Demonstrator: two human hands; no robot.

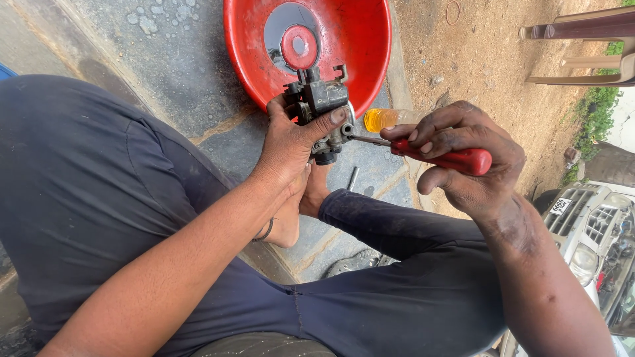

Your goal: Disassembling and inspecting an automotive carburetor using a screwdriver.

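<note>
Grey stone paving (165, 59) — red basin (370, 39), sandy ground (489, 53) beyond.

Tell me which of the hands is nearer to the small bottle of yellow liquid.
Right. The right hand, gripping the red-handled screwdriver, sits just beside the bottle. The left hand holds the dark metal part on the bottle's other side, slightly farther off.

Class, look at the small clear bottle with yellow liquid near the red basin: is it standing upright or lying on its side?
Lying on its side: the bottle rests lengthwise on the ground, partly hidden behind the right hand.
</note>
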